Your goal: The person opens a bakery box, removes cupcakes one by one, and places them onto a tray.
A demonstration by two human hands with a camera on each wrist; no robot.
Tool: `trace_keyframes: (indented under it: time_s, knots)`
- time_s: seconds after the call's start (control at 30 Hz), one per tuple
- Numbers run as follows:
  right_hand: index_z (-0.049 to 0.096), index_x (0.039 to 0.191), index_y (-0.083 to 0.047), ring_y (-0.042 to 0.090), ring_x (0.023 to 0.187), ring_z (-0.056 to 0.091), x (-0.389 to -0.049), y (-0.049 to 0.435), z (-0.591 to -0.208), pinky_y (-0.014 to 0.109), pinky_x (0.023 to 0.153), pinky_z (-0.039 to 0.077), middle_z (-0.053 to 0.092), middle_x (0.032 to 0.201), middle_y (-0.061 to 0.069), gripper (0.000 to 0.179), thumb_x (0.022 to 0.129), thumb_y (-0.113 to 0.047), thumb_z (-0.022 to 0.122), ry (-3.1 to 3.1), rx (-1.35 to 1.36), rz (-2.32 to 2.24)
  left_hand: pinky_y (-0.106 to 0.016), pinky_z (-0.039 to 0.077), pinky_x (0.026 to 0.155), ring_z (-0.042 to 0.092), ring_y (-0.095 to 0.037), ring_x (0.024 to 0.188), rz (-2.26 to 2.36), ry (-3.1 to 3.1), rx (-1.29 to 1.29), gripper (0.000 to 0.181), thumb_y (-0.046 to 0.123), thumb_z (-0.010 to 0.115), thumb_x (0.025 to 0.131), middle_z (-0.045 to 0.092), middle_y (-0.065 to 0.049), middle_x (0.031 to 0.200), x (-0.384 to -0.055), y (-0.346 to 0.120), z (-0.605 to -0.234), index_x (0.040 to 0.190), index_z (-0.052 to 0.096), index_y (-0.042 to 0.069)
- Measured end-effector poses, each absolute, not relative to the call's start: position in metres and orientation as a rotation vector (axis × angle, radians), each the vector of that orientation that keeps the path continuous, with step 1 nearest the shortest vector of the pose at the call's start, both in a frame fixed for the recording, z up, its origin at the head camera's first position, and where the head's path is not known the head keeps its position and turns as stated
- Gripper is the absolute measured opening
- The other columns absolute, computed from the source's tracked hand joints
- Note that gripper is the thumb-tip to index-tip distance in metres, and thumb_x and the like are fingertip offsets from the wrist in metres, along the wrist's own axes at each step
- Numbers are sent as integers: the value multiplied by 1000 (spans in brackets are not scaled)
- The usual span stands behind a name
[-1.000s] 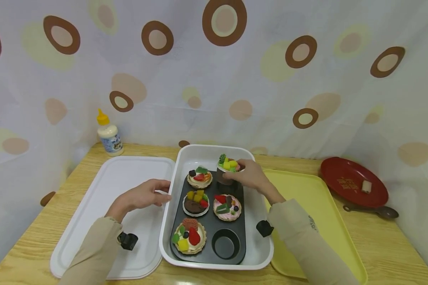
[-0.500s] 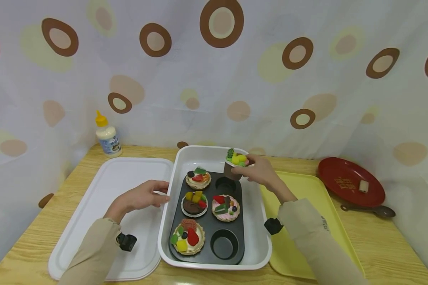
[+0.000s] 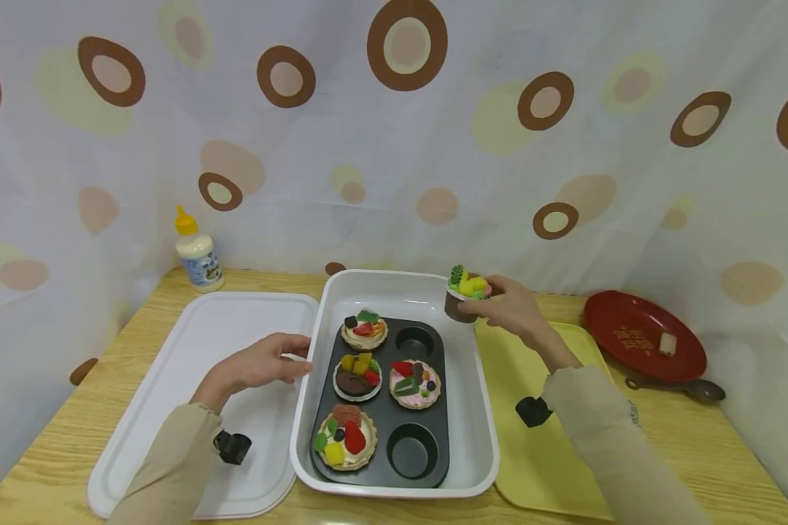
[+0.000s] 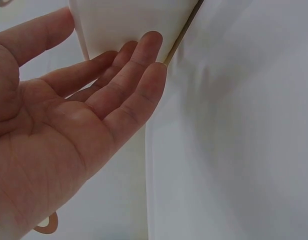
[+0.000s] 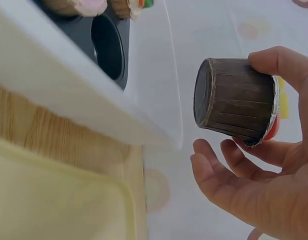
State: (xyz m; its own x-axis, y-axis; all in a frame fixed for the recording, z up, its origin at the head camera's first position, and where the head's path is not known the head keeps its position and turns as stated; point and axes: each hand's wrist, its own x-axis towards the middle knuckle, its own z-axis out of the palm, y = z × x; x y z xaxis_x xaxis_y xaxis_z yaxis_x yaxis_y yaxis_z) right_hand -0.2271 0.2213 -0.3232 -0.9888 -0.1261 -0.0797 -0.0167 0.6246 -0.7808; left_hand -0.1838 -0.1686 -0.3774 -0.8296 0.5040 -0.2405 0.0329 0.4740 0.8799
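Before you, the deep white rectangular tray [image 3: 469, 437] stands between the flat white rectangular tray [image 3: 263, 423] on your left and the flat yellow rectangular tray [image 3: 532, 474] on your right. In it lies the dark grey six-cup muffin pan [image 3: 386, 405], with round fruit-topped tarts [image 3: 348, 439] in its left column and middle right cup. Your right hand [image 3: 515, 310] holds the brown pleated cupcake [image 3: 461, 308] by the deep tray's far right corner. The white yellow-capped bottle [image 3: 199, 255] stands behind the left tray; the round red plate [image 3: 604, 332] lies far right, the dark spoon [image 3: 702, 390] before it.

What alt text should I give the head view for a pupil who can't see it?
A person's right hand holds up a brown-cupped cupcake at the far right corner of a white tub. The left hand is at the tub's left side. Inside, a dark muffin tin holds four decorated desserts.
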Motion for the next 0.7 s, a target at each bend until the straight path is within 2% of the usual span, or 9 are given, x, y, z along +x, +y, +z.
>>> trace_keyframes:
  time_s: [0.2, 0.4, 0.53, 0.7]
  knots:
    - [44, 132, 3, 30, 97, 60, -225, 243, -330, 40, 83, 54, 49, 118, 20, 66, 86, -37, 69, 2713, -63, -1342, -41, 52, 85, 56, -26, 105, 1332, 2247, 443, 50, 17, 59, 94, 54, -21, 128, -185, -169, -379, 136, 46, -6]
    - [37, 139, 4, 34, 102, 59, -225, 263, -336, 35, 81, 54, 45, 123, 22, 73, 88, -37, 67, 2703, -7, -1350, -42, 52, 86, 56, -27, 105, 1328, 2248, 440, 50, 18, 60, 94, 55, -20, 127, -185, -169, -379, 136, 47, -7]
    - [35, 140, 5, 31, 98, 60, -226, 273, -341, 32, 78, 53, 45, 123, 22, 75, 88, -38, 67, 2684, 20, -1360, -42, 52, 86, 56, -27, 106, 1326, 2249, 440, 50, 17, 59, 94, 55, -21, 126, -185, -169, -378, 135, 47, -7]
    - [37, 140, 1, 29, 93, 62, -225, 286, -350, 35, 78, 53, 47, 119, 20, 72, 88, -38, 68, 2666, 7, -1360, -42, 52, 86, 56, -27, 106, 1331, 2247, 439, 50, 17, 59, 94, 55, -21, 127, -184, -169, -377, 136, 46, -7]
